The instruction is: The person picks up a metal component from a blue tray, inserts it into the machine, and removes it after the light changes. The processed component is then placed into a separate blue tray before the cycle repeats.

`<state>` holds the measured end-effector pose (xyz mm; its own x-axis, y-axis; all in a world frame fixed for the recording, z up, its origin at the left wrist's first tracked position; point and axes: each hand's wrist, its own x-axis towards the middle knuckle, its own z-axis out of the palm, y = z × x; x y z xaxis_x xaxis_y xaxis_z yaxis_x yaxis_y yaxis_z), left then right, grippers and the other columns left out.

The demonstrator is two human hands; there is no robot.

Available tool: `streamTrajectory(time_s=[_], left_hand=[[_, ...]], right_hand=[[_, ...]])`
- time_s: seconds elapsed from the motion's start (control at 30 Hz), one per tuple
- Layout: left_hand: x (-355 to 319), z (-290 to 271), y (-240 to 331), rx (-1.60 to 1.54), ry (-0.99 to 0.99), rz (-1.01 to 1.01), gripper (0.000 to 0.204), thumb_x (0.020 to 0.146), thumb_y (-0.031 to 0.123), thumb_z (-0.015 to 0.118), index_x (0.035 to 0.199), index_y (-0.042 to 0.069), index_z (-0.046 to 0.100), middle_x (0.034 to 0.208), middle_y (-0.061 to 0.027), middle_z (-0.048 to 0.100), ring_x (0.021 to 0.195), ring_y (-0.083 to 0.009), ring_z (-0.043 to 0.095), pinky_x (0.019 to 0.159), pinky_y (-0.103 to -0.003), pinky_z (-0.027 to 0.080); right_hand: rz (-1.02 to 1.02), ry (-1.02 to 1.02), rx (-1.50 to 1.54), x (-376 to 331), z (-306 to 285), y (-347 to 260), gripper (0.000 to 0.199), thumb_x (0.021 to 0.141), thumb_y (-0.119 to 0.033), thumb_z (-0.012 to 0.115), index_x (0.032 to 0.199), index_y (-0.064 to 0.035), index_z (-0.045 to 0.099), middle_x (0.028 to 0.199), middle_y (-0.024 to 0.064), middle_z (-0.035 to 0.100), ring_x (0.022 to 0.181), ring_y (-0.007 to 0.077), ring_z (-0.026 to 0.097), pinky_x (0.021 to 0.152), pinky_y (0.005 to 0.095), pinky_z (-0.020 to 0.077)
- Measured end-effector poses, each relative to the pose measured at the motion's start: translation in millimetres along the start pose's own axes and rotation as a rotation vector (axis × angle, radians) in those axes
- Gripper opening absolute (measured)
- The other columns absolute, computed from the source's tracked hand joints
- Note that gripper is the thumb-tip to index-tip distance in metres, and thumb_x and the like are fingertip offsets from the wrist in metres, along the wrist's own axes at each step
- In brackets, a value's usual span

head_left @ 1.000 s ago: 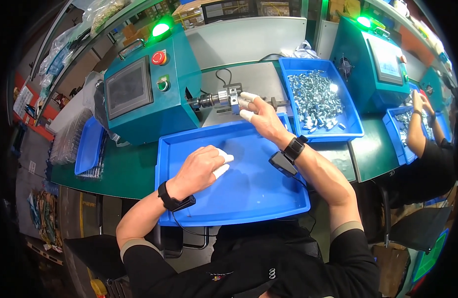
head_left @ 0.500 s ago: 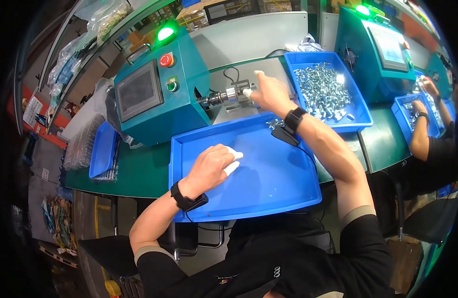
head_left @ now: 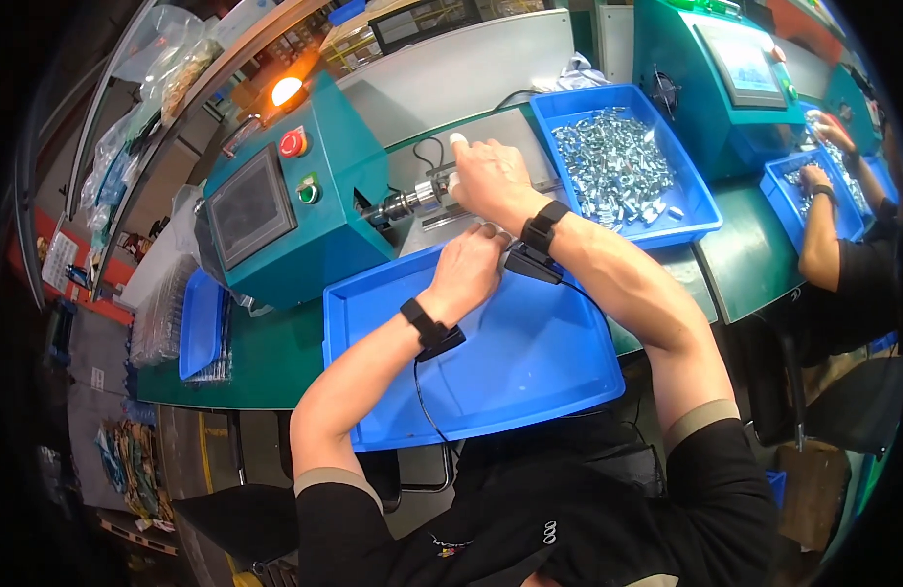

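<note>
My right hand (head_left: 496, 178) is over the metal fixture beside the spindle (head_left: 401, 203) of the teal machine (head_left: 275, 201). Its fingers are bent round part of the fixture, which the hand hides; white covers sit on the thumb and a fingertip. Just below it, my left hand (head_left: 465, 268) reaches over the far side of the large blue tray (head_left: 451, 416). Those fingers are curled, and their tips are hidden near my right wrist, so what they hold does not show. Each wrist wears a black band with a small device and cable.
A blue bin (head_left: 711, 221) of small shiny metal parts stands at right. An orange lamp (head_left: 287, 92) glows on the machine. Left of it is a small blue tray (head_left: 199, 323). Another person's arm (head_left: 820, 230) works at a blue bin on the far right, beside a second teal machine (head_left: 730, 88).
My left hand has moved up and right from over the tray to beside my right wrist. My right hand has shifted left toward the spindle. The machine's lamp has turned from green to orange.
</note>
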<state>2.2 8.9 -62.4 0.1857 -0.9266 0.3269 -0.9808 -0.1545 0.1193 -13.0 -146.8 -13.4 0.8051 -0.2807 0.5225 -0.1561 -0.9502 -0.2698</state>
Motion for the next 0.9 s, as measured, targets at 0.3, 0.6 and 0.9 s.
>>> streamTrajectory(time_s=[0.3,0.6,0.9], left_hand=[[27,25,15,0.071,0.001,0.064,0.011,0.089,0.01,0.062,0.096,0.006,0.069,0.095,-0.0164,0.064,0.095,-0.0335,0.068,0.079,-0.047,0.058],[14,14,11,-0.062,-0.05,0.03,0.017,0.083,0.002,0.067,0.1,0.006,0.068,0.096,-0.0157,0.063,0.095,-0.0365,0.067,0.081,-0.048,0.056],[9,-5,15,-0.127,-0.131,0.018,0.017,0.085,0.0,0.068,0.101,0.006,0.068,0.096,-0.0141,0.062,0.095,-0.0375,0.065,0.079,-0.049,0.053]], right_hand=[[0.256,0.022,-0.03,-46,-51,92,0.058,0.092,-0.032,0.073,0.142,-0.0064,0.059,0.104,0.0193,0.076,0.097,0.0376,0.074,0.089,0.0489,0.0581],[0.293,0.464,0.088,-116,-73,165,0.054,0.095,-0.023,0.076,0.144,-0.0066,0.061,0.111,0.0171,0.077,0.09,0.0303,0.074,0.084,0.0395,0.0594],[0.348,0.492,0.522,-130,-86,158,0.047,0.097,-0.008,0.074,0.142,-0.0042,0.064,0.109,0.0126,0.077,0.086,0.0149,0.073,0.07,0.0277,0.0585]])
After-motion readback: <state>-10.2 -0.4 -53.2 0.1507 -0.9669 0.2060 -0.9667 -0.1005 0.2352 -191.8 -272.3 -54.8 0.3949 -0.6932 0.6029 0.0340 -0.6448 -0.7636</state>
